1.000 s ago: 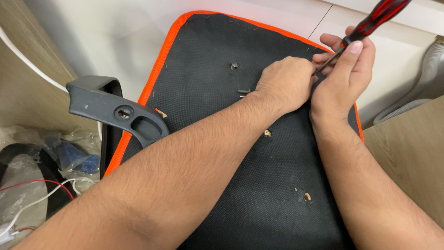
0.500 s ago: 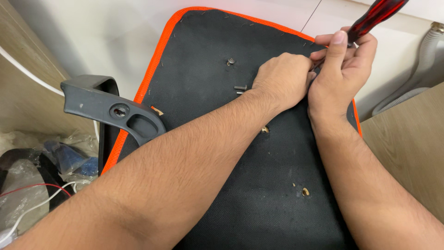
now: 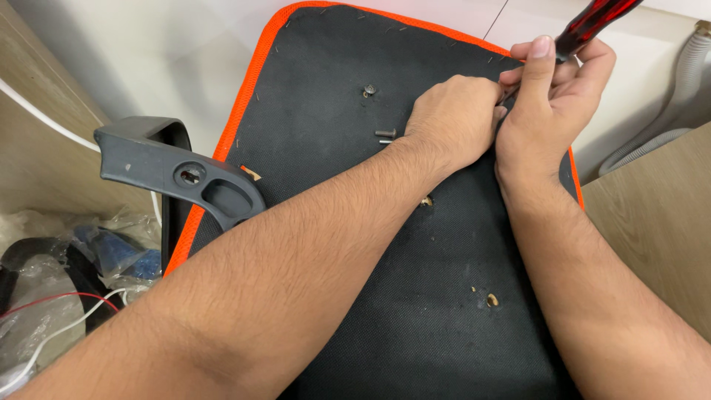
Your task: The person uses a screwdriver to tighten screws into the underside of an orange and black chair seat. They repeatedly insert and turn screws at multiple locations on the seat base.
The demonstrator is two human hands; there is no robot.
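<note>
A black fabric seat underside [image 3: 355,89] with an orange rim lies face up below me. My right hand [image 3: 552,104] grips a screwdriver with a red and black handle [image 3: 596,18], thumb up along its shaft. My left hand [image 3: 455,118] is closed into a fist right beside it, pressed on the fabric where the screwdriver's tip goes down; what it pinches is hidden. A screw stands in the fabric [image 3: 369,90], and a loose bolt [image 3: 385,134] lies just left of my left hand.
A grey plastic armrest [image 3: 174,174] is attached at the seat's left edge. Screw holes show in the fabric [image 3: 491,299]. Clear plastic bags with cables [image 3: 52,289] lie lower left. A wooden surface [image 3: 659,215] and a grey corrugated hose [image 3: 685,81] are at right.
Both hands stay at the same spot on the seat. My right hand has shifted its hold on the screwdriver slightly, thumb now more upright. The view has drifted a little.
</note>
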